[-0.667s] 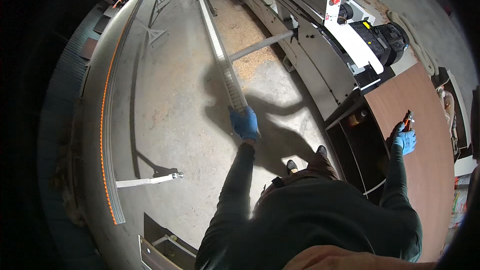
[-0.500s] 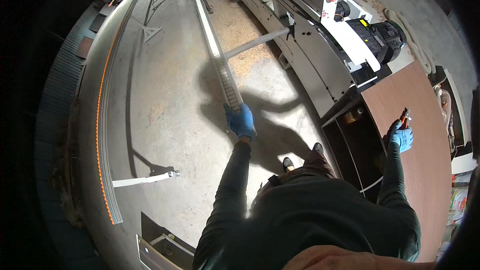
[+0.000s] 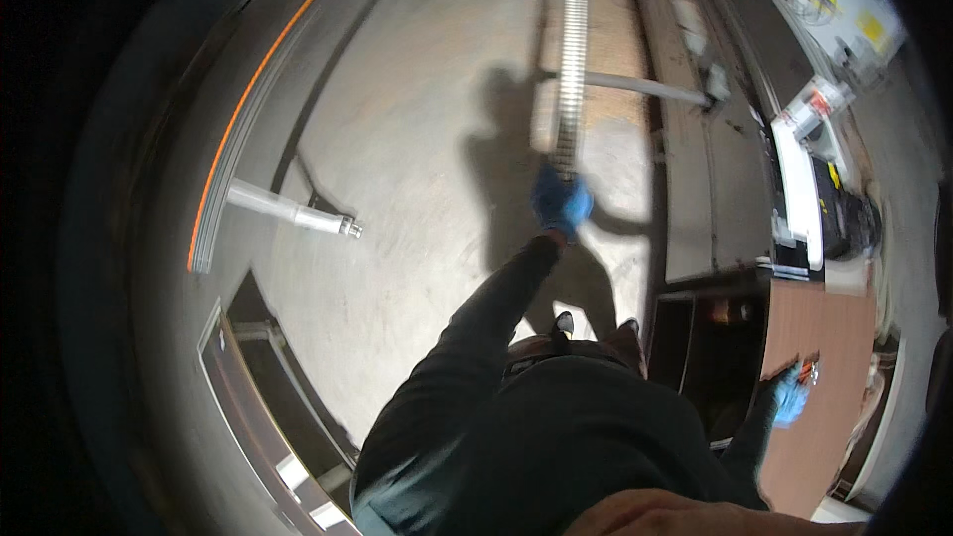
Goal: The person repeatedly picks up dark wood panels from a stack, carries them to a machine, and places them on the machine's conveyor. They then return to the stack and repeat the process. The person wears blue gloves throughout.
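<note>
My left hand [image 3: 563,202], in a blue glove, is closed round the near end of a long, narrow roller rail [image 3: 573,60]. The rail runs away from me toward the top of the picture. Off to the right, my right hand [image 3: 790,399], also gloved in blue, is over the brown wood-look top [image 3: 819,328] of a cabinet. It is closed on a small orange-and-black hand tool [image 3: 809,372] with a metal head, whose exact kind is blurred.
A long machine with panelled sides [image 3: 685,189] stands ahead on the right. At left is another roller rail with orange rollers [image 3: 238,124] and a pale support arm [image 3: 283,208]. An open frame [image 3: 268,417] lies lower left. Dark shelves [image 3: 725,347] sit under the cabinet top.
My view has turned to the right, so the scene is shifted and blurred. Both hands keep their holds on the roller rail and the hand tool.
</note>
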### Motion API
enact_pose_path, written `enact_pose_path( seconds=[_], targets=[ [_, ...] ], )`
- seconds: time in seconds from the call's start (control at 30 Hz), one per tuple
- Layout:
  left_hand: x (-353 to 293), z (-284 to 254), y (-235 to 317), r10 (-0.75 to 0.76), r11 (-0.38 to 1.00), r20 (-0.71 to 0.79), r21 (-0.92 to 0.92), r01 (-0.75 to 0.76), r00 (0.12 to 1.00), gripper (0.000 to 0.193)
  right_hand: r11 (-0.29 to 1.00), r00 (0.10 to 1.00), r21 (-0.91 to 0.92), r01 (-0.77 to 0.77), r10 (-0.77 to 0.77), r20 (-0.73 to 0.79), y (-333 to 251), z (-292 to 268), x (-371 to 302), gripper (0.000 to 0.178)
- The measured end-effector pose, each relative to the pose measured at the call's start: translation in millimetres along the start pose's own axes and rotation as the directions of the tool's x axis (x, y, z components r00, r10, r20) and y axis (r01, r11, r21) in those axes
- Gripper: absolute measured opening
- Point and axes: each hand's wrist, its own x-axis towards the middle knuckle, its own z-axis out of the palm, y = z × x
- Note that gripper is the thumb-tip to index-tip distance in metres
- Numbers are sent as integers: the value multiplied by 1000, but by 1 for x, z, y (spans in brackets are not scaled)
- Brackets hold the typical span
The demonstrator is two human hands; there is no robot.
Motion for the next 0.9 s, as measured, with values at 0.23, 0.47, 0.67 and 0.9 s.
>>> enact_pose_path(
  seconds=[0.23, 0.47, 0.67, 0.9],
  targets=[
    [5, 14, -6, -74, 997, -12, 17, 74, 997, 78, 976, 978, -104, -193, 199, 59, -26, 9, 0, 66],
    [4, -7, 3, -115, 992, -25, -46, 114, 993, 75, 967, 980, -194, -162, 181, 84, -26, 32, 9, 65],
    [1, -1, 1, -169, 975, 50, -141, 174, 984, 49, 955, 977, -244, -171, 196, 85, -15, 31, 23, 64],
    [5, -14, 12, -98, 982, -49, -166, 89, 994, 28, 912, 964, -325, -249, 267, 9, 10, 28, 23, 69]
  ],
)
